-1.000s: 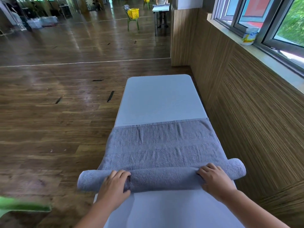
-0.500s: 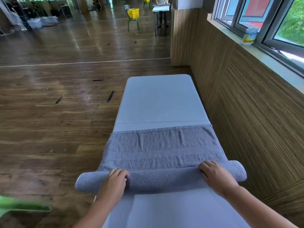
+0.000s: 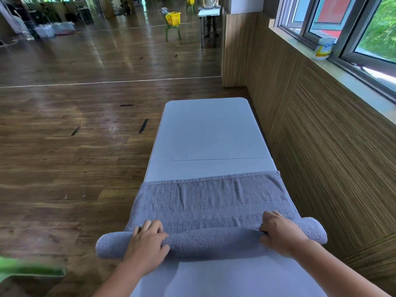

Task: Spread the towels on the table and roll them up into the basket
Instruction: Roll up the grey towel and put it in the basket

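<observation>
Stretching across the left and far side of the view, a glossy dark wood floor carries a thin pale line and a few short dark marks, while a panelled wooden wall runs along the right under a row of windows. Against that wall stands a long pale bench, its top crossed by a fine seam. On the near half of the bench lies a grey towel, its far hemmed edge flat and straight across the surface and its near portion wound into a thick roll whose ends stick out past the bench on both sides. The left hand sits on the roll near its left end, forearm reaching in from below, fingers bent over the top and thumb pressed into the near face, so its grip is clamped on the towel. The right hand sits near the right end with knuckles raised, fingers curled down onto the far side and thumb tucked at the near side (its grip likewise closed round the rolled cloth). At the lower left corner a blurred green shape shows, too smeared to identify. Far off, a yellow basket rests on a green chair beside a small white table. On the window sill stands a small tub with a yellow and blue label; its writing is too small to read.
</observation>
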The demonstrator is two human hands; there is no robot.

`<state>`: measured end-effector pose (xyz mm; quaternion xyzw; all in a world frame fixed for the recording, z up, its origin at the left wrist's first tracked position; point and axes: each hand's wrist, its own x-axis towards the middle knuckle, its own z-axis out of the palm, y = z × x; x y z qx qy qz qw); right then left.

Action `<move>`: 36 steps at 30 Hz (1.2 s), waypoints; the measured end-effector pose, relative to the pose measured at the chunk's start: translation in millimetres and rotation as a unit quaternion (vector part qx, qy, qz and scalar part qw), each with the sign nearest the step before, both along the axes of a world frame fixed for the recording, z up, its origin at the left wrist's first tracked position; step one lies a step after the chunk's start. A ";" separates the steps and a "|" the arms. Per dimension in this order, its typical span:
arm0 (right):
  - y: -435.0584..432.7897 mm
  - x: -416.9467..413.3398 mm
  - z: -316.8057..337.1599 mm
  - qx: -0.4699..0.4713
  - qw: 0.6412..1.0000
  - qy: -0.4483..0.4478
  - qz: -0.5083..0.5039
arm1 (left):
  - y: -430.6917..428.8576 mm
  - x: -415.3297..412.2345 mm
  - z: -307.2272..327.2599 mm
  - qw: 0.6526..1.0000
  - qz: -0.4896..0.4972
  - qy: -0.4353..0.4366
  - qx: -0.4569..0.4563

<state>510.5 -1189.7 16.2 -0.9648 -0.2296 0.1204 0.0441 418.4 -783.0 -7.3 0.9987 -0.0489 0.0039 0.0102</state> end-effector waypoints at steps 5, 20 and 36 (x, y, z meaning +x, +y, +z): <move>-0.7 3.0 -6.7 0.120 0.991 -0.035 -0.048 | -0.6 7.8 1.9 0.995 0.054 0.009 -0.083; -1.8 5.1 -12.5 0.022 0.999 -0.047 0.009 | -2.1 3.9 3.0 1.000 0.006 0.014 -0.002; -4.8 -1.5 -15.0 0.007 0.999 -0.046 0.008 | -2.3 3.6 3.9 0.998 0.020 0.049 -0.023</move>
